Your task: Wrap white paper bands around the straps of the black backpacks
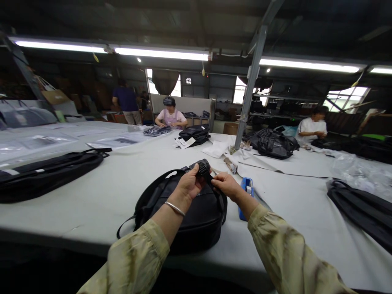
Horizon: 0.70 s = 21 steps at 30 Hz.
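A black backpack [196,220] lies on the white-covered table in front of me, its straps curving out on the left. Above its far part, my left hand [190,183] grips a shoulder strap by its black buckle [203,168], thumb on top. My right hand [226,184] pinches the webbing strap [208,178] that runs out of the buckle. The fingertips of the left hand are partly hidden behind the strap. Just right of my right hand stands a blue tape dispenser [246,192].
More black bags lie at the left [52,169], at the right [361,208] and farther back [271,143]. A metal post [249,90] rises from the table. Clear plastic bags [352,169] are heaped at the right. Co-workers sit across the table; another person stands behind.
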Tool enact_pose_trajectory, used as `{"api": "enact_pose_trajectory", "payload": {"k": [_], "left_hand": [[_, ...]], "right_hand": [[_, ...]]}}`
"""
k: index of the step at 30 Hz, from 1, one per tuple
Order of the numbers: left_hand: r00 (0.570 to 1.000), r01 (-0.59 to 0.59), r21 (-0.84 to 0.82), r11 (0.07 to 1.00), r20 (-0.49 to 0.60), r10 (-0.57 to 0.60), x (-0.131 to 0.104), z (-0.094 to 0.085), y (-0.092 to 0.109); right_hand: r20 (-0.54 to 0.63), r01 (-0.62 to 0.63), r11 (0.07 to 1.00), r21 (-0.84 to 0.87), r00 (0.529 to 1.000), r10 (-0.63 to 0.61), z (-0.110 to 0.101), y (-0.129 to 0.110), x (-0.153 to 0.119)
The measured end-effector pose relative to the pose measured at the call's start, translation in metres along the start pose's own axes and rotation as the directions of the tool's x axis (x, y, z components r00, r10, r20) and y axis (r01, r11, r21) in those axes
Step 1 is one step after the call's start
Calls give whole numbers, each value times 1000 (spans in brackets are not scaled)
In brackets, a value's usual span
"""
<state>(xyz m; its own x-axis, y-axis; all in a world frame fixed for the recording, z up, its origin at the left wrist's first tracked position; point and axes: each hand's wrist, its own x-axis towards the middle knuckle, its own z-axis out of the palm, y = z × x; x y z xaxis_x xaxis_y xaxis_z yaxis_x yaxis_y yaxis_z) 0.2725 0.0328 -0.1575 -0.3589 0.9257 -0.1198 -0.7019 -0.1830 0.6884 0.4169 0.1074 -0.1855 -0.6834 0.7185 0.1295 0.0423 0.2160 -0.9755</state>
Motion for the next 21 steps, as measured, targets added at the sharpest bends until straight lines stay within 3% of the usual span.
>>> {"api": "enact_pose_trajectory", "payload": {"k": [7,11,14,18,21], "left_hand": [[997,-54,74,996,56,50,-3,-4,-17],[999,-49,72,996,3,49,-6,-4,-18],[998,-37,77,996,49,34,-5,-4,-20],[998,-53,119,992,-12,54,-3,-7,-23],[998,-31,154,988,-56,40,-3,-7,-17]], "right_hand": [[-57,48,994,99,997,-43,15,0,5],[-38,79,969,234,997,-72,16,-7,-5],[-90,81,981,178,994,-66,18,-8,-5],[-216,98,982,161,974,-62,19,-12,2],[-140,102,979,178,987,-77,15,-10,-1]]}}
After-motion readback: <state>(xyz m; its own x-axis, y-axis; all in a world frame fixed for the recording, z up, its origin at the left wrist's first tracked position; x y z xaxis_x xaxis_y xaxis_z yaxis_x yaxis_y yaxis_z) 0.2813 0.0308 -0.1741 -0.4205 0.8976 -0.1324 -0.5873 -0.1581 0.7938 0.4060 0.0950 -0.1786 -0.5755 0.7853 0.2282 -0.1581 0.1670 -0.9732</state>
